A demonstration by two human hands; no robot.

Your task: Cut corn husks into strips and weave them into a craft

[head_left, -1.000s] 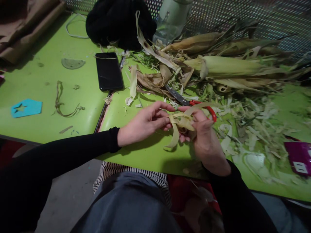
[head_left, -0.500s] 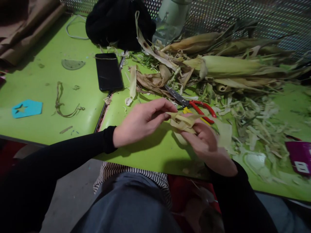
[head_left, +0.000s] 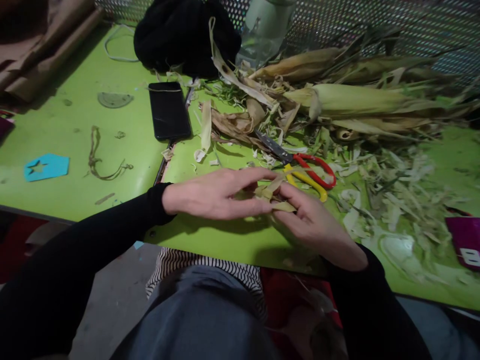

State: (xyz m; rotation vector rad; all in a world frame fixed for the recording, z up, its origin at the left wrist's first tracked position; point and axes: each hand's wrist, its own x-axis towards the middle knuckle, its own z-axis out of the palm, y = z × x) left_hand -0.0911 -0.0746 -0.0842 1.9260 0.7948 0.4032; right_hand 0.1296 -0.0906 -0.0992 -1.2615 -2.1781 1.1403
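Note:
Between my two hands is a small folded bundle of pale corn husk strips, held over the green table near its front edge. My right hand pinches it from the right with thumb and fingers. From the other side, my left hand reaches across, thumb along the lower edge and index finger over the top, gripping the husk too. Part of the bundle is hidden by the fingers. Just beyond lie scissors with one red and one yellow handle, blades pointing to the back left.
Corn ears in husks and shredded husk scraps cover the back and right. A phone, a twine loop, a blue star-cut paper and a half-round piece lie left. A black cloth bundle stands behind.
My left hand has moved right and down onto the husk bundle, its fingers straighter. My right hand has turned inward, and the long loose husk end on its right no longer shows.

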